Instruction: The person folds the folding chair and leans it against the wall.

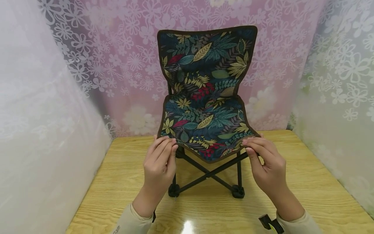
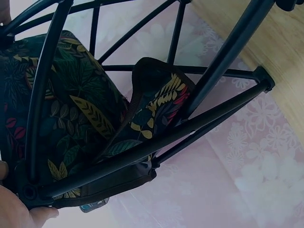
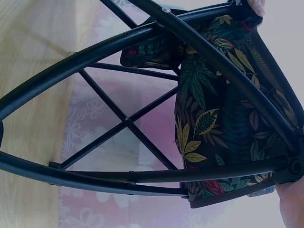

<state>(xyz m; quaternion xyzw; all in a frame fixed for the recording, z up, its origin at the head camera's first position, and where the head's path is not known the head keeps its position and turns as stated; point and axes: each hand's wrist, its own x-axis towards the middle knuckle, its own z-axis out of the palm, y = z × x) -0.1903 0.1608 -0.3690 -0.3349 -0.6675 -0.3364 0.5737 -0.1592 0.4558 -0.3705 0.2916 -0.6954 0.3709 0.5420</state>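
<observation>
A small folding chair with dark leaf-print fabric stands unfolded on the table, its backrest upright and its front facing me. My left hand pinches the front left corner of the seat, thumb below and fingers on top. At the front right corner, my right hand grips the fabric edge the same way. Between the hands the seat's front edge sags. Black crossed legs show beneath it. In the left wrist view the seat's underside and frame tubes fill much of the picture; the right wrist view shows a corner joint beside the hand.
The wood-grain table extends around the chair's feet. A pink flowered curtain hangs close behind the backrest. Pale sheets stand on the left and right. A black strap piece sits by the right sleeve.
</observation>
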